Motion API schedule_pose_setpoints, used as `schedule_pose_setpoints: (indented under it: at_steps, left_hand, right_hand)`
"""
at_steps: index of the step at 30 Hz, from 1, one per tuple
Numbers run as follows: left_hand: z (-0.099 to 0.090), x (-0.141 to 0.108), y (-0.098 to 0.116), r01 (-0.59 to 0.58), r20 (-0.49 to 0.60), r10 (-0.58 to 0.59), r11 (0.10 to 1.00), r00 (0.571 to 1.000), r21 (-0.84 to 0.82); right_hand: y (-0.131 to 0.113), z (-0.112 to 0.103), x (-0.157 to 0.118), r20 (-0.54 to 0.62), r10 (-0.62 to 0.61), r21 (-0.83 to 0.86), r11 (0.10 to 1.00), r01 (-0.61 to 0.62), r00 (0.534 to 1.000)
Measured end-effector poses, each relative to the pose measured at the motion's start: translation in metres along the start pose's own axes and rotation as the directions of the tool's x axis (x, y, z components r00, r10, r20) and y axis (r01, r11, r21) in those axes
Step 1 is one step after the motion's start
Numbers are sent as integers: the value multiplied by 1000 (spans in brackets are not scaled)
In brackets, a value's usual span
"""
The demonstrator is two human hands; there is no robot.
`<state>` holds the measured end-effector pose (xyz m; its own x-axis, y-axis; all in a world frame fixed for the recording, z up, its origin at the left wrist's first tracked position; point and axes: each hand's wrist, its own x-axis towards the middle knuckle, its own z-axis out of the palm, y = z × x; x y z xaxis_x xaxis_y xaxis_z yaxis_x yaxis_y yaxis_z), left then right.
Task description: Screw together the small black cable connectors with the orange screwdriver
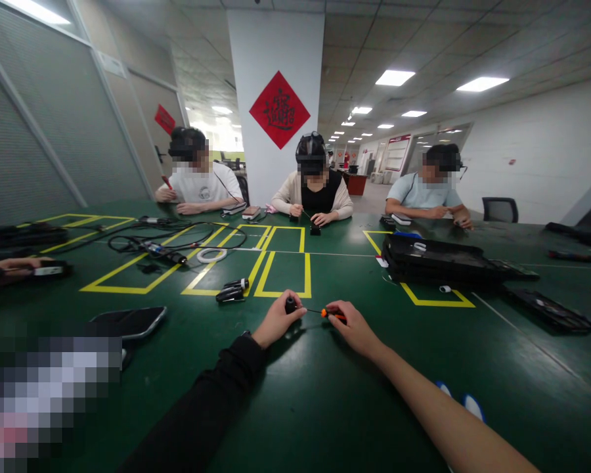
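Observation:
In my left hand [278, 320] is a small black cylindrical part [290, 305], gripped between thumb and fingers. My right hand [352, 323] is closed around the orange and black handle of a screwdriver [324, 313]. Its thin shaft points left and reaches the black part; whether the tip sits inside it is hidden by my left fingers. Both hands are just above the green table, close together. Beyond my left hand lie some black cylindrical pieces [232, 291], one with a white end.
Yellow tape rectangles [309, 276] mark the green table [295, 407]. Cables [142, 246] and a white coil [211, 255] lie left; stacked black trays [433, 259] stand right. A dark flat device [128, 323] is near left. Several people sit around, one person's hand [17, 268] at far left.

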<state>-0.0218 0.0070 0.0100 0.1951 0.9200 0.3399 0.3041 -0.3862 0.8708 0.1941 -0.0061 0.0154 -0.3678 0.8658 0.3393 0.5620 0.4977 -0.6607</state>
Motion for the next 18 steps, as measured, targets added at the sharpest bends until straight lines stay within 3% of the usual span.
schedule_pose_setpoints:
  at_steps: [18]
  left_hand:
    - [0,0,-2,11,-18,-11,1000,1000,8]
  right_hand:
    - [2,1,0,2,-47,-45,998,47,999]
